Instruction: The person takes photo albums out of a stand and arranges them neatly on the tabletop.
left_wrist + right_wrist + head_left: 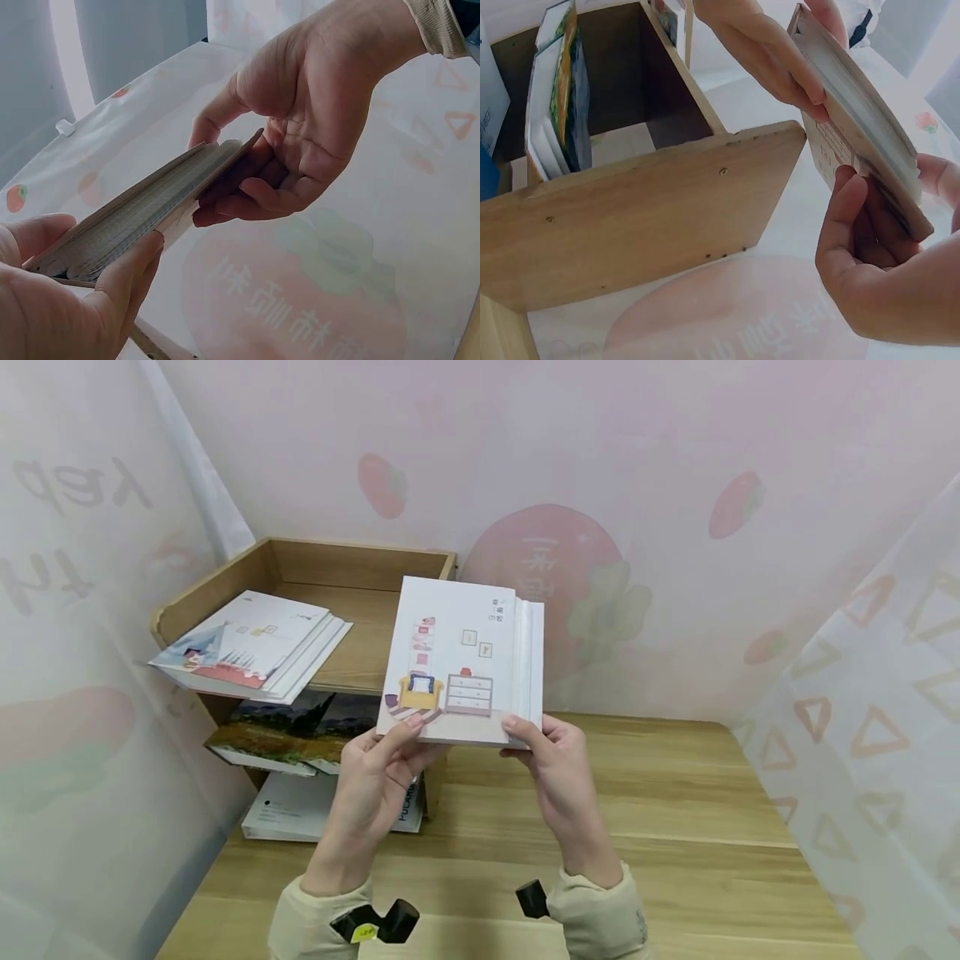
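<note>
A white book [456, 660] with a drawn yellow armchair and a chest of drawers on its cover is held up between both hands, tilted toward the head camera. My left hand [378, 772] pinches its lower left edge, thumb on the cover and fingers beneath. At the lower right corner my right hand [555, 768] grips it the same way. White layers step out along the book's right side. Page edges of the book [142, 217] show in the left wrist view. From the right wrist view, the book's underside [829, 146] faces the camera, partly hidden by fingers.
A wooden desk rack [360, 575] stands at the left of the wooden table [637, 827]. On its top tier lies another white illustrated book [251, 639], overhanging the front. Below are landscape-covered books [277, 739] and white books [292, 810]. Printed fabric [637, 435] hangs around the table.
</note>
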Available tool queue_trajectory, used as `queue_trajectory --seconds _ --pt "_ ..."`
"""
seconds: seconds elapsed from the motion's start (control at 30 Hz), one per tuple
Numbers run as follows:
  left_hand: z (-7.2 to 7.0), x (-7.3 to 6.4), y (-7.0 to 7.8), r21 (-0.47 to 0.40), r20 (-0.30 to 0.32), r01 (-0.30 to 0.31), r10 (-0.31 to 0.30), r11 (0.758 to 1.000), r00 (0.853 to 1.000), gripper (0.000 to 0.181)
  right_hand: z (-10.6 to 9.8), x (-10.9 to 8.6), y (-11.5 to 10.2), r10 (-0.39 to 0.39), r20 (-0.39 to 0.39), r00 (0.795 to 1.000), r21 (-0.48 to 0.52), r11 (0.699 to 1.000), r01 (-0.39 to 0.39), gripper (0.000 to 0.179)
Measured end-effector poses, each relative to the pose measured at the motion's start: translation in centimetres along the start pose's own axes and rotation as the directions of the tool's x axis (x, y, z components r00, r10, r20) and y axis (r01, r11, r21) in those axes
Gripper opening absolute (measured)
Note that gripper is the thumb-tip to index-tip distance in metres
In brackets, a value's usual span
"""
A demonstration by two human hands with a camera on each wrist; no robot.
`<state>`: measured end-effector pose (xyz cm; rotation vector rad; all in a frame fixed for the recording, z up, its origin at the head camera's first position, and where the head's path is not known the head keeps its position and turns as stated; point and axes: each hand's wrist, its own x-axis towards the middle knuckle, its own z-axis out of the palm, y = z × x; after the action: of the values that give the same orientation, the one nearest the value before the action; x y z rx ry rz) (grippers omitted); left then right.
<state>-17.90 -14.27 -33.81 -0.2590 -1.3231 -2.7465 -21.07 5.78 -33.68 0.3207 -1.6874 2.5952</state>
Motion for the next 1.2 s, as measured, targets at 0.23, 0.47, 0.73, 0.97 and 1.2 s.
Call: queue_trajectory --seconds 0.23,0.47,0.73,0.97,1.2 --pt "0.2 -0.1 -0.8 -0.003 0.021 0.01 -0.009 1.0 1.0 0.044 -0.9 -0.4 0.1 -0.01 -0.004 1.0 -0.01 1.0 0.009 0.02" --pt "0.3 0.0 -1.1 0.025 0.042 0.015 -0.016 1.0 0.999 0.046 -1.7 -0.5 0.2 -0.027 -0.007 1.0 -0.023 0.999 0.027 0.018" --pt "0.4 0.4 -1.6 0.065 0.055 0.055 -0.059 0.996 0.997 0.047 -2.8 -0.4 0.4 -0.014 -0.03 0.999 -0.039 0.999 0.013 0.014" --pt "0.3 0.8 -2.2 0.047 0.052 0.105 -0.108 0.993 0.993 0.048 -3.8 -0.3 0.5 -0.008 -0.025 1.0 -0.068 0.998 0.007 0.013" --pt "0.5 0.8 -3.1 0.063 0.062 0.124 -0.128 0.99 0.99 0.048 -4.8 -0.5 0.8 0.013 -0.044 0.999 -0.051 0.999 -0.015 0.012"
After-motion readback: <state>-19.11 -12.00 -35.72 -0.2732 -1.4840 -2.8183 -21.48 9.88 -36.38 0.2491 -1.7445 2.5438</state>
